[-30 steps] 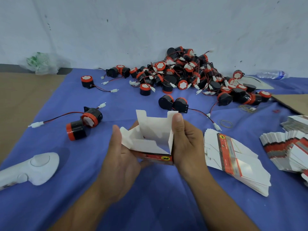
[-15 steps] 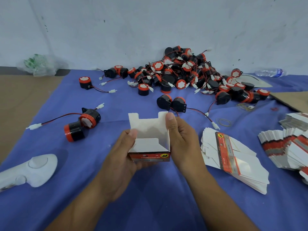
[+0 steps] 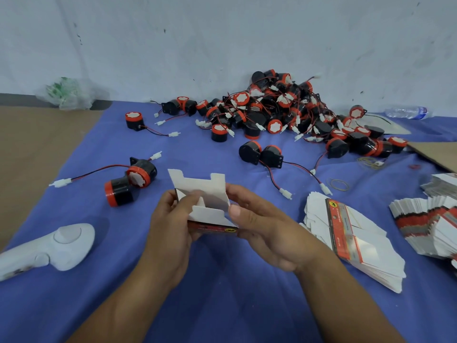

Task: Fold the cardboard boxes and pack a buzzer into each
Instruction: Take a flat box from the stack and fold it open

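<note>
Since a second ago the box (image 3: 210,201) has gone from splayed flaps to a squared shell, and the left hand (image 3: 170,233) has come round its left side, thumb pushing a side flap inward. The right hand (image 3: 262,231) grips the right wall, thumb in front and fingers behind. Both hold the box just above the cloth (image 3: 222,305), near its front edge; the tall back flap stands upright. The buzzers (image 3: 284,112) lie heaped at the far edge, two more (image 3: 131,181) toward the left. The thin card could probably crease if the thumb presses off the fold line, and an untucked flap may spring open and let a buzzer drop through.
</note>
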A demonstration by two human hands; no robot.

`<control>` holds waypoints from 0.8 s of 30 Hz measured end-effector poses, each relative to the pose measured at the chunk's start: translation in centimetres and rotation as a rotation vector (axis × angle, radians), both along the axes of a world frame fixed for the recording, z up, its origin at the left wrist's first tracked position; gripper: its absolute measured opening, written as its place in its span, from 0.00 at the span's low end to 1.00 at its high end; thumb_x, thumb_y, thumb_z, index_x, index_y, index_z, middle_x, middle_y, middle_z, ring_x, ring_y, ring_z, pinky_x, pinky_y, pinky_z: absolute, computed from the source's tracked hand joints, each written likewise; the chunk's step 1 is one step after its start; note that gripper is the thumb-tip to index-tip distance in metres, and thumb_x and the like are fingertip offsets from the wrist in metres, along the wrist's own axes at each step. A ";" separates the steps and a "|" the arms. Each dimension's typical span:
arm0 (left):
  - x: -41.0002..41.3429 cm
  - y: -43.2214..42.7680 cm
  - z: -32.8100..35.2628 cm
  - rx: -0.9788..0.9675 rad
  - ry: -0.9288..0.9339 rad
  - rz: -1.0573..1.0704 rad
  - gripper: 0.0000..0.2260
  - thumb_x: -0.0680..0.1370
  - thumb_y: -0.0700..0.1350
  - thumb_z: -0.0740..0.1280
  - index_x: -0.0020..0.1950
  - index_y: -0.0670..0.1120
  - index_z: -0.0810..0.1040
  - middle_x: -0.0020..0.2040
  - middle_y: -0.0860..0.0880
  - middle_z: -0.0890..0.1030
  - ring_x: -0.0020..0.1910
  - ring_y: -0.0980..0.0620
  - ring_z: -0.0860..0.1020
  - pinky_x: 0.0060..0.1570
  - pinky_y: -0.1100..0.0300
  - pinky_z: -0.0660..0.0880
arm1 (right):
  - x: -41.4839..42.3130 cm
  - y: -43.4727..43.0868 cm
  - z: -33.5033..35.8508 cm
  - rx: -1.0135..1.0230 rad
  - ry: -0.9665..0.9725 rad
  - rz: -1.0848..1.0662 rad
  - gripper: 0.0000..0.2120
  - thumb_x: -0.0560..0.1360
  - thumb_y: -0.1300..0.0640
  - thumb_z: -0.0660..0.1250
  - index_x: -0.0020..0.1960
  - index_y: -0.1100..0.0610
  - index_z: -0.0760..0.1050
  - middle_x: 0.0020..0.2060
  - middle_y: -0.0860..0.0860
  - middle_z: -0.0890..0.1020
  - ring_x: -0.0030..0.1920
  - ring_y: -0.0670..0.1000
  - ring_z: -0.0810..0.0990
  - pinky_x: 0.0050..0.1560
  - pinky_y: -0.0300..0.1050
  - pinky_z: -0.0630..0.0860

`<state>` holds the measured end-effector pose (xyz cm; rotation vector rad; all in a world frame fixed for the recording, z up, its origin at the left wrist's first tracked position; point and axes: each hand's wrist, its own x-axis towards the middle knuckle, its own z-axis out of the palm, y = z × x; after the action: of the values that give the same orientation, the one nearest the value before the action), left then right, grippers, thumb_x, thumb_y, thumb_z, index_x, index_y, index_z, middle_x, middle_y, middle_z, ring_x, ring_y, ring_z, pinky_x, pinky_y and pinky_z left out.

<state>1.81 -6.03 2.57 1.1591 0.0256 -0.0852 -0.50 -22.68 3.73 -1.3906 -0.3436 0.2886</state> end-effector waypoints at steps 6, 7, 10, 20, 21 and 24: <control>-0.1 0.0 -0.6 0.025 -0.049 -0.087 0.14 0.79 0.44 0.67 0.59 0.36 0.73 0.59 0.30 0.76 0.60 0.29 0.75 0.57 0.34 0.76 | 0.2 -0.3 -0.2 0.027 -0.001 -0.031 0.30 0.73 0.58 0.70 0.73 0.61 0.69 0.69 0.65 0.73 0.70 0.67 0.70 0.71 0.65 0.69; -0.2 0.0 -0.6 0.034 -0.075 -0.106 0.15 0.77 0.45 0.68 0.59 0.37 0.74 0.59 0.32 0.77 0.60 0.32 0.76 0.56 0.38 0.78 | 0.3 -0.5 -0.2 0.050 0.020 -0.040 0.31 0.71 0.57 0.70 0.73 0.61 0.69 0.69 0.66 0.72 0.70 0.68 0.70 0.71 0.67 0.66; -0.4 -0.2 -1.0 0.108 -0.197 -0.189 0.15 0.74 0.48 0.69 0.60 0.45 0.78 0.58 0.42 0.81 0.58 0.42 0.80 0.54 0.47 0.80 | 0.5 -1.1 -0.1 0.158 0.069 -0.079 0.25 0.72 0.59 0.70 0.68 0.58 0.73 0.63 0.62 0.79 0.63 0.65 0.77 0.68 0.67 0.70; -0.7 -0.3 -1.7 0.377 -0.308 -0.217 0.13 0.74 0.53 0.67 0.58 0.62 0.76 0.52 0.54 0.82 0.54 0.52 0.81 0.54 0.54 0.79 | 1.3 -0.4 -1.7 -0.220 -0.079 -0.450 0.09 0.77 0.54 0.72 0.55 0.56 0.81 0.52 0.54 0.84 0.53 0.54 0.82 0.54 0.49 0.77; -0.6 -0.3 -1.7 0.400 -0.288 -0.162 0.11 0.74 0.53 0.66 0.56 0.63 0.76 0.49 0.53 0.82 0.52 0.51 0.81 0.54 0.50 0.79 | 1.2 0.0 -1.9 -0.336 -0.158 -0.492 0.07 0.77 0.51 0.71 0.53 0.51 0.81 0.49 0.48 0.84 0.50 0.48 0.81 0.51 0.42 0.76; -0.3 -0.1 -1.4 0.401 -0.241 -0.056 0.04 0.78 0.50 0.67 0.51 0.58 0.79 0.46 0.53 0.83 0.48 0.52 0.81 0.53 0.48 0.78 | 1.2 1.0 -2.4 -0.543 -0.371 -0.510 0.09 0.79 0.43 0.66 0.49 0.47 0.80 0.45 0.42 0.81 0.47 0.41 0.78 0.46 0.34 0.72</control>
<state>1.51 -6.14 1.13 1.5648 -0.2123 0.0120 0.69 -21.65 1.31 -2.0151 -0.2055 -0.3287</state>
